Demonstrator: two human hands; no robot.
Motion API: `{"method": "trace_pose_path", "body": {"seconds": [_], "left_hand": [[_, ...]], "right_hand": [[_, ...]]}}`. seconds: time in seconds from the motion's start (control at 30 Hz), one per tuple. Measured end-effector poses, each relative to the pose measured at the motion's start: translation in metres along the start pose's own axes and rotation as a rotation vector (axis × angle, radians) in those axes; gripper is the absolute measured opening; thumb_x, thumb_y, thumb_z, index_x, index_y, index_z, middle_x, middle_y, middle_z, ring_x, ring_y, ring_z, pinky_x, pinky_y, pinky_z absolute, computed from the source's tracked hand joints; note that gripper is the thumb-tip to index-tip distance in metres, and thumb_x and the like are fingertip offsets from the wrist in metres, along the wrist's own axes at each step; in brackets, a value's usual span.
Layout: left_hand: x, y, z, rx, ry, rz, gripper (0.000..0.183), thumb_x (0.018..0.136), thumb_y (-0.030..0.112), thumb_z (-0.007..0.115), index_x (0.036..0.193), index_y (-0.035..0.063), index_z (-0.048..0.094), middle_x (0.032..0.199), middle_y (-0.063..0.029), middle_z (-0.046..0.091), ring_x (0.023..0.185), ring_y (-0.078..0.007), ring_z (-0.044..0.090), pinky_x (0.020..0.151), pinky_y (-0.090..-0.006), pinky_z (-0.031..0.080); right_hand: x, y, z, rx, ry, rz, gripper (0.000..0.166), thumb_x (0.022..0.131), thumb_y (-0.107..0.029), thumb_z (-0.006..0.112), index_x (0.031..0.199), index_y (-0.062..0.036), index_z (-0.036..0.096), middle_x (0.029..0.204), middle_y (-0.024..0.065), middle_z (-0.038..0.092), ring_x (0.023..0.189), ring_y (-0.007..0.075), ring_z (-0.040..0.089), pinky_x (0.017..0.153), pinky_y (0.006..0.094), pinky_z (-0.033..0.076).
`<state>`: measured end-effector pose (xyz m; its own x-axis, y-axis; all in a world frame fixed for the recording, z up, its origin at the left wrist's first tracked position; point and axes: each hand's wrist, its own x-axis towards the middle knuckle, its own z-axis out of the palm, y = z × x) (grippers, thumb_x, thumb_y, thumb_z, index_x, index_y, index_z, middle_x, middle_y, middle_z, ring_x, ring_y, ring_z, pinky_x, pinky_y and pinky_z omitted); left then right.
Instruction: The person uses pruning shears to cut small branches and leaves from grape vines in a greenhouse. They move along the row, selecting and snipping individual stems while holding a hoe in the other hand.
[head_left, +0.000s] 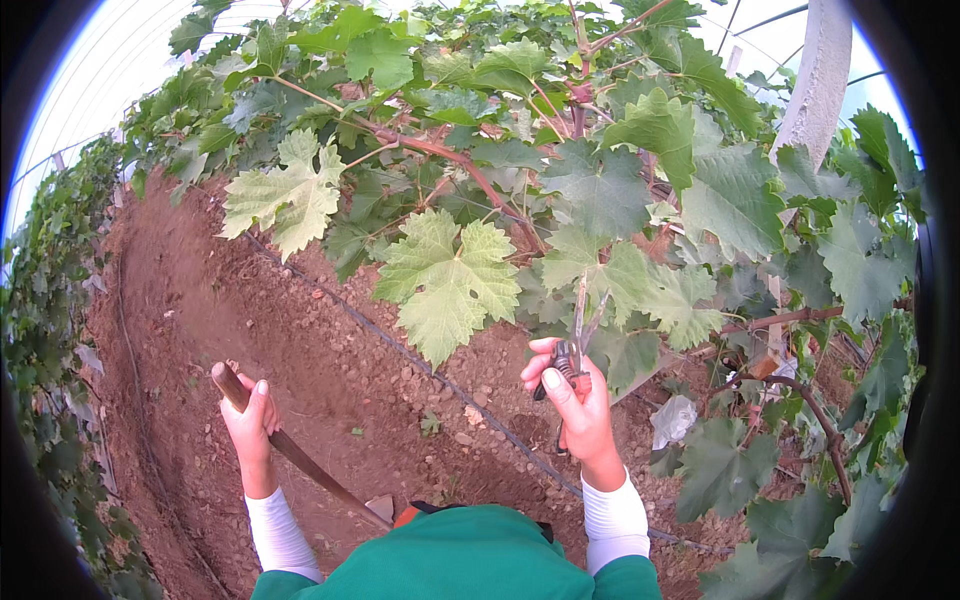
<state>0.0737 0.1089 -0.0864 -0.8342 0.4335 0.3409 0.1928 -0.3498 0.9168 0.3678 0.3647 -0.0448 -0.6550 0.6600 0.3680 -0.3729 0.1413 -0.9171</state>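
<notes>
My left hand is closed around a long wooden handle, whose rounded top end sticks out above the fist; its lower end passes out of sight near my green top. In my right hand is a pair of pruning shears with a coiled spring, blades pointing up and slightly apart. The blades stand in front of a green grape leaf. Left of them hangs a pale leaf with small holes. Behind runs a reddish-brown vine cane.
A black irrigation hose crosses the reddish soil diagonally. A pale post rises at the upper right. Low on the right are a bent woody stem, more leaves and crumpled clear plastic. Another leafy row lines the far left.
</notes>
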Motion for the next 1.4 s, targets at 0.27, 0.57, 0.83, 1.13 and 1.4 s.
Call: {"method": "trace_pose_path", "body": {"seconds": [0.27,0.57,0.83,1.13,1.4], "left_hand": [[-0.011,0.015,-0.052,-0.031,0.027,0.040,0.024,0.091,0.013,0.057,0.077,0.0088,0.038,0.048,0.0046,0.032,0.035,-0.0048,0.028,0.034,-0.0212,0.027],[-0.014,0.026,-0.095,-0.083,0.064,0.046,0.024,0.092,0.013,0.055,0.077,0.0094,0.037,0.048,0.0050,0.032,0.035,-0.0045,0.027,0.035,-0.0206,0.025],[-0.009,0.030,-0.110,-0.060,0.083,0.018,0.022,0.092,0.012,0.054,0.078,0.0090,0.037,0.048,0.0051,0.032,0.035,-0.0044,0.028,0.034,-0.0206,0.026],[-0.016,0.036,-0.115,-0.067,0.065,0.040,0.024,0.091,0.013,0.056,0.077,0.0082,0.037,0.048,0.0045,0.033,0.036,-0.0043,0.029,0.035,-0.0203,0.026],[-0.026,0.039,-0.126,-0.114,0.103,0.047,0.023,0.090,0.011,0.056,0.078,0.0081,0.037,0.048,0.0044,0.033,0.035,-0.0043,0.028,0.034,-0.0205,0.026]], "right_hand": [[0.082,-0.037,0.011,0.300,-0.106,0.076,0.037,0.095,-0.031,0.049,0.110,0.0017,0.056,0.090,0.0118,0.064,0.078,0.0180,0.061,0.070,0.0326,0.051],[0.080,-0.013,0.007,0.565,0.170,0.184,0.036,0.094,-0.036,0.048,0.099,-0.0027,0.059,0.086,0.0125,0.063,0.074,0.0229,0.059,0.068,0.0398,0.050],[0.065,-0.015,0.019,0.508,0.205,0.174,0.044,0.094,-0.037,0.047,0.105,0.0037,0.058,0.083,0.0118,0.062,0.074,0.0221,0.059,0.070,0.0389,0.049],[0.061,-0.038,0.063,0.463,0.060,0.176,0.040,0.094,-0.034,0.047,0.107,0.0018,0.057,0.088,0.0138,0.062,0.078,0.0227,0.059,0.071,0.0400,0.050],[0.073,-0.072,0.105,0.315,-0.197,-0.006,0.040,0.096,-0.030,0.043,0.115,0.0047,0.053,0.091,0.0128,0.062,0.078,0.0196,0.059,0.073,0.0352,0.049]]}}
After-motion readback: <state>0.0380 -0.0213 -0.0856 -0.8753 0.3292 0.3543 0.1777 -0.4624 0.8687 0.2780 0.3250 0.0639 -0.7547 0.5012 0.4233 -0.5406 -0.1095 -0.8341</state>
